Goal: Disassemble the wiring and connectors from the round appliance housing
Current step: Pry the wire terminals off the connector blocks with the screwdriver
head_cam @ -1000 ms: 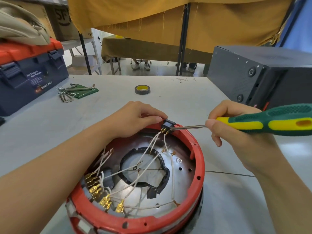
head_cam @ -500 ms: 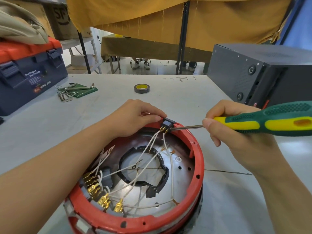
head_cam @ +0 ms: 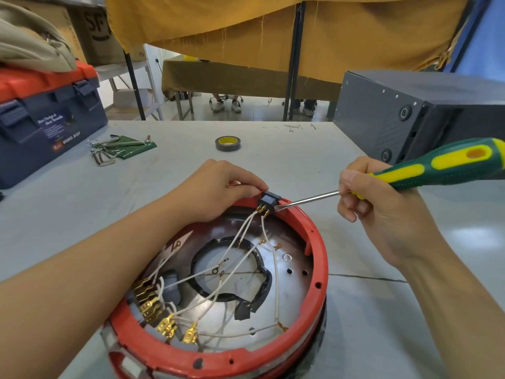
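A workshop or repair bench is shown. A grey worktable [head_cam: 287,165] carries a blue and red toolbox [head_cam: 46,116] at far left, hex keys [head_cam: 109,151] beside it, and a roll of tape [head_cam: 228,143] farther back. A dark metal equipment case [head_cam: 410,110] stands at right. Cloth-draped tables [head_cam: 246,75] and cardboard boxes [head_cam: 93,28] are seen beyond.

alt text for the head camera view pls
The right hand holds a green-and-yellow screwdriver, its tip against a black connector on the red round housing's rim, which the left hand steadies. White wires cross inside.
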